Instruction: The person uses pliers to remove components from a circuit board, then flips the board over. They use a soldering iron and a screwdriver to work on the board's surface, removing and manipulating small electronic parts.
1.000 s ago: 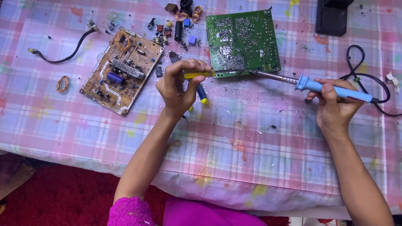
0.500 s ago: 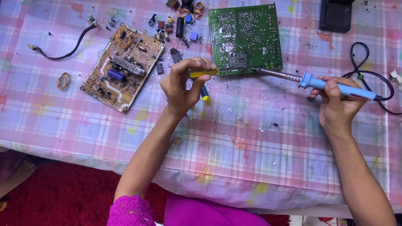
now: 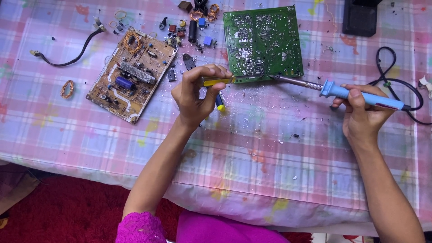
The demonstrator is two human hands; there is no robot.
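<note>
Blue soldering iron (image 3: 360,95) gripped in R hand (image 3: 362,118), L hand (image 3: 195,96) pinching yellow tool (image 3: 215,81) at green board (image 3: 262,42)

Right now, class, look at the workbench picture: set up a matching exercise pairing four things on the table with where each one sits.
Things:
1. green circuit board
2. brown circuit board
3. soldering iron
4. yellow-handled tool

Places:
A. in the right hand, tip at the green board's lower edge
B. left of the left hand, lying at a slant
C. top middle of the table, solder side up
D. pinched in the left hand at the green board's corner

Pairs: 1-C, 2-B, 3-A, 4-D
</note>
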